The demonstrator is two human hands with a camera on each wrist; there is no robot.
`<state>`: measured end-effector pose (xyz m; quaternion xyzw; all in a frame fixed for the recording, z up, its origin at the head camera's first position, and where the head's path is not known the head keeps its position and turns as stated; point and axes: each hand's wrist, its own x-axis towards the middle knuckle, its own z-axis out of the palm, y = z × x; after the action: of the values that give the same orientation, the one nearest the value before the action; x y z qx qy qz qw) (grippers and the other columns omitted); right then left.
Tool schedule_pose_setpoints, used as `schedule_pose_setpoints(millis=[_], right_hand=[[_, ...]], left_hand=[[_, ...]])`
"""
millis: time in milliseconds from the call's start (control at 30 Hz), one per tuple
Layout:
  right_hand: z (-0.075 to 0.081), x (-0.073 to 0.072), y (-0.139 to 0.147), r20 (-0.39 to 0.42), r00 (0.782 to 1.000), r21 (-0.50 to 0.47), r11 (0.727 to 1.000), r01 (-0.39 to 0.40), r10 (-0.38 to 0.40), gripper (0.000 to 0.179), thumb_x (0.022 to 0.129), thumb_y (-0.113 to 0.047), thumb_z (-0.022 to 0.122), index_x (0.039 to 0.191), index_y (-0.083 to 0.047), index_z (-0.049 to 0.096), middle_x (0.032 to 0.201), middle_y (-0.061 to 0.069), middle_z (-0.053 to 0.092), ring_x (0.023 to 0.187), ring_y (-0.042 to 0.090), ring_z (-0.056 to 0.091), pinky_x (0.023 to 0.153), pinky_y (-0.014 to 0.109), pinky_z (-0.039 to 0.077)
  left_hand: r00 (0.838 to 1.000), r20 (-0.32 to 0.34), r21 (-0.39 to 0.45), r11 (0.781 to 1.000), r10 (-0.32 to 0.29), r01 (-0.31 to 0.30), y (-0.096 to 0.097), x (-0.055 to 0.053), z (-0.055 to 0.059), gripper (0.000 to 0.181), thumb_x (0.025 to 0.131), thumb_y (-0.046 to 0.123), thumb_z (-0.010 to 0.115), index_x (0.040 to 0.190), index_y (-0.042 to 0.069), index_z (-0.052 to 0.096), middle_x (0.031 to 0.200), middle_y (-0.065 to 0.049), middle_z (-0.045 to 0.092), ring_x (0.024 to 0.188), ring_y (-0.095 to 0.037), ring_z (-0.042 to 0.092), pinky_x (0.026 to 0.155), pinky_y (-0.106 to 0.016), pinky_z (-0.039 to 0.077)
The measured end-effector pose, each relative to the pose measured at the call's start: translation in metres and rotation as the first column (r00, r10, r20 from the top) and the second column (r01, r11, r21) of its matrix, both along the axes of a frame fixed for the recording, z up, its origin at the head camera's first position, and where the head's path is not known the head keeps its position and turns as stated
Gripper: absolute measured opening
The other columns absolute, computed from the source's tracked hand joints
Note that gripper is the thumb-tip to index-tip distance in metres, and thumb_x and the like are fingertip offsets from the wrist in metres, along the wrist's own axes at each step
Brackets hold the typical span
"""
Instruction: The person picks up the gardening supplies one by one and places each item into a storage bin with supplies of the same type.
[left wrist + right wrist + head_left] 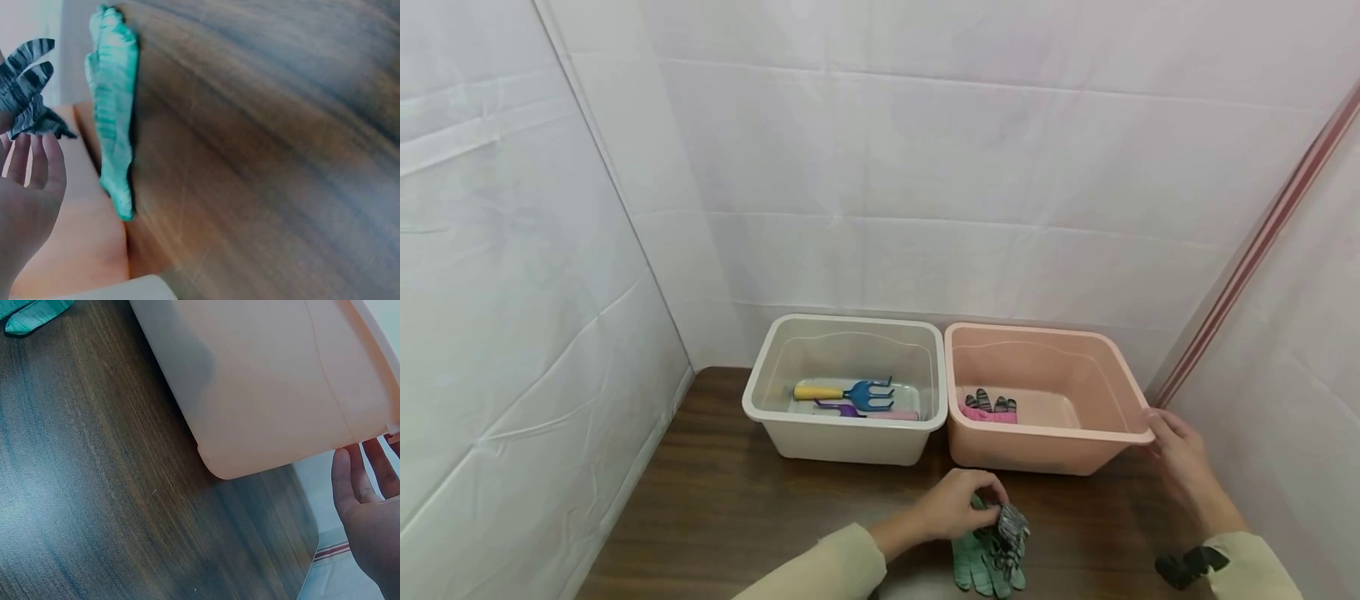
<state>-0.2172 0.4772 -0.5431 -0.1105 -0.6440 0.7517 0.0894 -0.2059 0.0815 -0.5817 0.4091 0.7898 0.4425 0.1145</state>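
My left hand (958,506) pinches a black-and-grey striped glove (1012,533), which hangs from the fingertips. In the left wrist view that striped glove (28,84) is held off the table. Beneath it, a green glove (972,567) lies on the wood; the left wrist view shows this green glove (115,112) apart from the hand. At the pink bin (1037,454), my right hand (1180,458) grips the front right corner of the rim, fingers (359,478) under it. Inside that bin lies a pink glove (988,414) with dark striped fingers.
A white bin (850,446) stands left of the pink one, close beside it. It holds a blue hand fork with a yellow handle (820,392) and a purple tool with a pink handle (891,415). White sheeting (880,167) encloses the brown wooden table (700,517).
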Motion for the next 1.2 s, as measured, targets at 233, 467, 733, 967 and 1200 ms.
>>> schedule_pose_setpoints(millis=[233, 467, 733, 967, 1200], right_hand=[[0.000, -0.001, -0.001, 0.004, 1.000, 0.003, 1.000, 0.004, -0.004, 0.012, 0.108, -0.024, 0.065, 0.107, -0.022, 0.076, 0.099, -0.013, 0.073, 0.092, 0.002, 0.069, 0.077, 0.022, 0.058], [-0.001, -0.002, 0.000, 0.015, 1.000, 0.006, 1.000, 0.012, -0.012, 0.011, 0.108, -0.025, 0.066, 0.106, -0.023, 0.077, 0.099, -0.014, 0.072, 0.091, 0.002, 0.069, 0.077, 0.022, 0.058], [-0.001, -0.002, 0.000, 0.051, 0.998, 0.048, 0.998, 0.034, -0.036, 0.010, 0.108, -0.028, 0.066, 0.107, -0.025, 0.075, 0.098, -0.017, 0.071, 0.091, 0.000, 0.068, 0.076, 0.021, 0.058], [-0.001, -0.001, 0.000, 0.029, 0.999, 0.032, 0.999, 0.017, -0.018, 0.011, 0.108, -0.028, 0.065, 0.109, -0.023, 0.076, 0.100, -0.016, 0.072, 0.092, 0.001, 0.069, 0.077, 0.021, 0.058], [0.000, -0.001, 0.001, 0.037, 0.999, 0.029, 1.000, 0.007, -0.008, 0.010, 0.108, -0.029, 0.065, 0.109, -0.024, 0.074, 0.100, -0.016, 0.072, 0.093, -0.001, 0.069, 0.078, 0.020, 0.058]], left_hand=[[0.998, 0.056, 0.031, 0.999, 0.011, -0.012, -0.007, 0.000, 0.017, 0.014, 0.096, 0.004, 0.074, 0.106, 0.014, 0.073, 0.096, 0.014, 0.069, 0.089, 0.004, 0.063, 0.083, -0.020, 0.058], [1.000, 0.016, 0.056, 0.998, -0.015, 0.014, -0.013, -0.001, 0.033, 0.013, 0.096, 0.005, 0.073, 0.106, 0.013, 0.072, 0.097, 0.011, 0.070, 0.088, 0.005, 0.063, 0.082, -0.016, 0.057], [1.000, 0.010, 0.066, 0.998, -0.020, 0.019, -0.016, -0.006, 0.042, 0.013, 0.097, 0.005, 0.073, 0.107, 0.013, 0.072, 0.098, 0.012, 0.069, 0.090, 0.005, 0.063, 0.083, -0.017, 0.057], [0.999, 0.035, 0.050, 0.998, -0.025, 0.024, -0.014, -0.009, 0.049, 0.013, 0.098, 0.005, 0.074, 0.109, 0.013, 0.072, 0.099, 0.012, 0.070, 0.091, 0.007, 0.063, 0.085, -0.019, 0.057], [0.999, -0.022, 0.050, 0.998, -0.049, 0.050, -0.012, -0.012, 0.065, 0.020, 0.096, 0.001, 0.072, 0.113, 0.010, 0.072, 0.103, 0.008, 0.072, 0.093, 0.005, 0.064, 0.086, -0.019, 0.057]])
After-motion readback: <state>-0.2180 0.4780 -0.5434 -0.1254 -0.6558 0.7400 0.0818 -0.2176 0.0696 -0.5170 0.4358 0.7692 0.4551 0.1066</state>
